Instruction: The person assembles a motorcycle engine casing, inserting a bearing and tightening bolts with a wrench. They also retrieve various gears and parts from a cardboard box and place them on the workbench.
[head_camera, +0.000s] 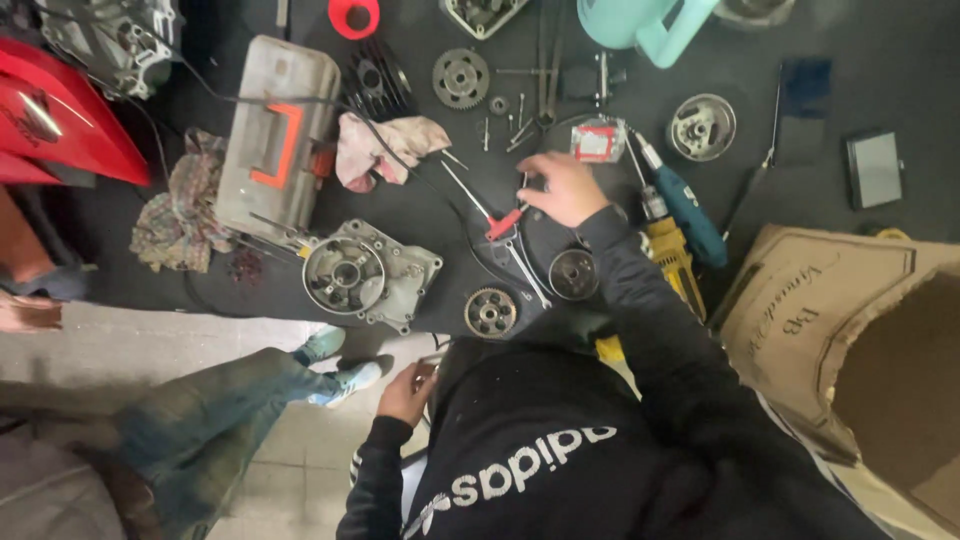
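Dark floor mat (420, 215) strewn with parts — right hand (563, 188) fingers pinch something small, unclear; left hand (407, 392), fingers curled, contents unclear. Reaching could knock the screwdriver (490, 215) — small screws scatter.

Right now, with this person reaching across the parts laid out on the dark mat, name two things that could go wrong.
1. The right hand reaches in close to the loose small bolts on the dark mat. A sweep of the sleeve could scatter them, and they would be hard to spot there.
2. The gear lies at the mat's edge, close to another person's shoe. It might get kicked or stepped on.
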